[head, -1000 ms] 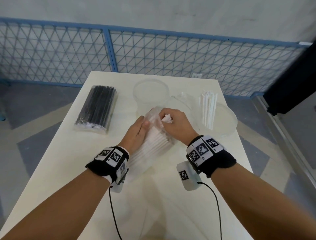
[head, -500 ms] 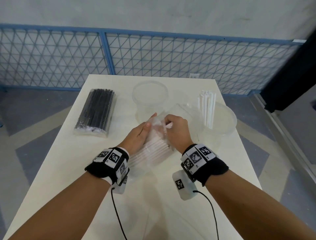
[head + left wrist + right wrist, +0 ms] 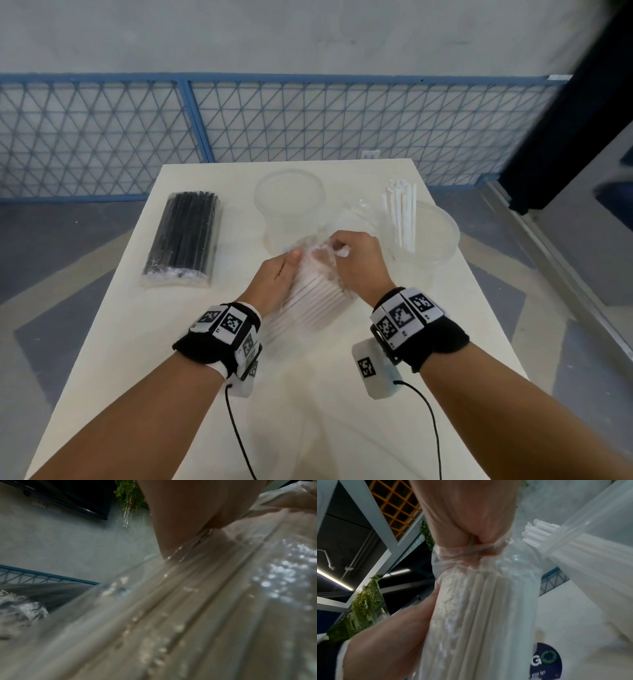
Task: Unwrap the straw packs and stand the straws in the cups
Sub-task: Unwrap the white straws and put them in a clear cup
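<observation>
A clear plastic pack of white straws [image 3: 310,298] is tilted between both hands at the table's middle. My left hand [image 3: 274,277] holds its left side, thumb and fingers around the wrap [image 3: 205,601]. My right hand [image 3: 356,260] pinches the bunched wrap at the pack's top end [image 3: 471,555], with straw tips showing there. Several white straws [image 3: 400,216] stand in the clear cup [image 3: 442,246] at the right. A second clear cup [image 3: 289,198] stands behind the hands with nothing in it. A sealed pack of black straws [image 3: 183,236] lies at the left.
The white table [image 3: 137,359] ends near my forearms and at both sides. A blue mesh fence [image 3: 308,120] runs behind it. Crumpled clear wrap [image 3: 359,209] lies between the two cups. A dark panel [image 3: 575,102] stands at the far right.
Both hands have kept hold of the white straw pack and shifted slightly; the right hand has pulled the bunched wrap at the top end further over the straws.
</observation>
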`<control>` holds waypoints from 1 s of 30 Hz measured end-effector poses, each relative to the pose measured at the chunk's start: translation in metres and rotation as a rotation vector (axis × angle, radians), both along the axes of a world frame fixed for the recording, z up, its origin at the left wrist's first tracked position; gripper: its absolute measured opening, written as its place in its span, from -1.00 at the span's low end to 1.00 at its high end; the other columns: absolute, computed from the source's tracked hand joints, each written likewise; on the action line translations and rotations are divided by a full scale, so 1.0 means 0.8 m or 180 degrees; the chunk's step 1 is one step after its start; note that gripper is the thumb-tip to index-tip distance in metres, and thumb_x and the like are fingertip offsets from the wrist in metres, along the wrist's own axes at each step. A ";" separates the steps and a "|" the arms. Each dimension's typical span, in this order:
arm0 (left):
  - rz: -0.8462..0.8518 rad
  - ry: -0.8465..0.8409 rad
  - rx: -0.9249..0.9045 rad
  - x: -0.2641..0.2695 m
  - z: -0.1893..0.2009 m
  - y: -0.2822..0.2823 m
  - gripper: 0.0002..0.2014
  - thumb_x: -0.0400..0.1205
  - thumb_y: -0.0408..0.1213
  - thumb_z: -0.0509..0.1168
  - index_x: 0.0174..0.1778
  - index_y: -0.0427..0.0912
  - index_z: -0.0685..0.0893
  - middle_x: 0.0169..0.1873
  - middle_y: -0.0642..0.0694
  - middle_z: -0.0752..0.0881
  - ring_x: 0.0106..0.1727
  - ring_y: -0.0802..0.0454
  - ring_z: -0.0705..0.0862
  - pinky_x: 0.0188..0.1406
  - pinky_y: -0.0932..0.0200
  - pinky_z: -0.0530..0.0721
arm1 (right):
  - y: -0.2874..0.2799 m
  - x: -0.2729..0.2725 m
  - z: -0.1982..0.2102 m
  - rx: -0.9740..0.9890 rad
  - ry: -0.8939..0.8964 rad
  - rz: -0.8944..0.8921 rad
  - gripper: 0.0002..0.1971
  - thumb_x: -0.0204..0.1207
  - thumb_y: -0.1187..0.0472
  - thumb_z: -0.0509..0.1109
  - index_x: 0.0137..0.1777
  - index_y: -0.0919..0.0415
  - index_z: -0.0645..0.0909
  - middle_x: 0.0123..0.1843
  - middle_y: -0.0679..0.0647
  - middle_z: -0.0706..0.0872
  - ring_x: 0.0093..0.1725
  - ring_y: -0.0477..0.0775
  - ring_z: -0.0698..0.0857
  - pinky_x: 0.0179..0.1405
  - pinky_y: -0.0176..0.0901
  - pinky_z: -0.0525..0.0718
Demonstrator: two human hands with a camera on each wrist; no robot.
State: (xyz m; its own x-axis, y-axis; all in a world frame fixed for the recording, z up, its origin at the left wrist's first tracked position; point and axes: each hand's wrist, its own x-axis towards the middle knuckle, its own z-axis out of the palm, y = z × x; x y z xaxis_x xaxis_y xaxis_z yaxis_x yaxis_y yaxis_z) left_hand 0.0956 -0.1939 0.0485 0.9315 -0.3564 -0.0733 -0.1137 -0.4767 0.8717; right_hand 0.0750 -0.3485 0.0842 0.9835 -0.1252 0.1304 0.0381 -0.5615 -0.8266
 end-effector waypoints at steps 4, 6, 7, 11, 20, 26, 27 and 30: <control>-0.0128 0.0105 -0.0030 0.004 -0.016 0.011 -0.44 0.62 0.26 -0.13 0.20 0.00 0.61 -0.07 -0.03 0.58 -0.02 0.08 0.52 -0.04 0.38 0.45 | -0.017 -0.007 0.029 0.0599 -0.0091 -0.0409 -0.91 0.43 0.29 0.50 -0.27 0.29 0.70 -0.41 -0.10 0.62 -0.64 -0.26 0.56 -0.70 -0.56 0.37; -0.0326 0.0164 -0.0167 -0.004 -0.010 0.008 -0.49 0.60 0.23 0.04 0.34 0.02 0.54 -0.01 0.08 0.58 0.00 0.16 0.52 -0.01 0.40 0.44 | -0.028 -0.013 0.041 0.0850 -0.0119 -0.0549 -0.90 0.42 0.33 0.50 -0.28 0.32 0.67 -0.38 -0.02 0.62 -0.70 -0.24 0.52 -0.77 -0.51 0.35; -0.0501 0.0174 -0.0169 -0.009 -0.005 0.004 -0.48 0.55 0.19 0.21 0.38 0.02 0.51 -0.01 0.17 0.60 -0.07 0.23 0.56 -0.03 0.43 0.44 | -0.031 -0.016 0.042 0.0898 -0.0119 -0.0577 -0.91 0.42 0.35 0.49 -0.29 0.33 0.67 -0.38 0.02 0.62 -0.71 -0.24 0.51 -0.78 -0.50 0.35; -0.0995 0.0353 0.0113 -0.024 0.000 -0.015 -0.45 0.30 -0.20 0.60 0.15 0.13 0.52 -0.12 0.32 0.66 -0.19 0.64 0.59 -0.23 0.66 0.47 | -0.035 -0.034 0.035 0.0934 -0.0003 -0.0729 -0.88 0.40 0.35 0.50 -0.34 0.28 0.66 -0.50 -0.01 0.58 -0.73 -0.22 0.49 -0.78 -0.46 0.36; -0.1211 0.0813 0.0624 -0.037 0.018 -0.059 -0.53 0.32 -0.15 0.58 0.13 -0.05 0.64 0.06 -0.09 0.76 0.09 0.01 0.72 0.23 0.07 0.63 | -0.096 -0.067 0.027 0.1303 -0.0024 -0.1165 -0.79 0.35 0.34 0.52 -0.46 0.21 0.61 -0.39 0.12 0.66 -0.49 -0.09 0.59 -0.59 -0.34 0.54; -0.1180 0.0811 0.0629 -0.047 0.015 -0.083 -0.45 0.30 -0.05 0.56 0.19 -0.05 0.62 0.11 -0.09 0.76 0.16 -0.01 0.70 0.34 -0.01 0.57 | -0.128 -0.090 0.015 0.2515 -0.0073 -0.0935 -0.77 0.40 0.26 0.51 -0.04 0.25 0.53 -0.32 0.02 0.55 -0.45 -0.10 0.49 -0.54 -0.31 0.44; -0.1167 0.0805 0.0606 -0.049 0.016 -0.089 -0.52 0.36 -0.13 0.55 0.18 -0.08 0.62 0.11 -0.12 0.76 0.16 -0.03 0.70 0.33 0.02 0.58 | -0.127 -0.094 0.010 0.2526 0.0056 -0.0667 -0.69 0.39 0.21 0.52 0.04 0.22 0.49 -0.29 -0.02 0.57 -0.42 -0.14 0.52 -0.50 -0.33 0.46; -0.1262 0.0786 0.0614 -0.052 0.020 -0.099 -0.66 0.44 -0.26 0.50 0.10 -0.03 0.60 0.00 -0.07 0.76 0.04 0.02 0.71 0.13 0.20 0.60 | -0.111 -0.108 0.007 0.2483 0.0516 -0.0225 -0.86 0.46 0.29 0.47 -0.11 0.28 0.54 -0.43 -0.08 0.66 -0.46 -0.20 0.66 -0.47 -0.41 0.56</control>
State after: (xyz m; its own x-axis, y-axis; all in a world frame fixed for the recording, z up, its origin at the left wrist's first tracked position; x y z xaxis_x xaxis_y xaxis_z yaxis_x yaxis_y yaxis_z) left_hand 0.0537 -0.2733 0.0647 0.6737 -0.6375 -0.3738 -0.1203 -0.5936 0.7957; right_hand -0.0113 -0.4372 0.0897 0.9690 -0.1842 -0.1645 -0.1303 0.1844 -0.9742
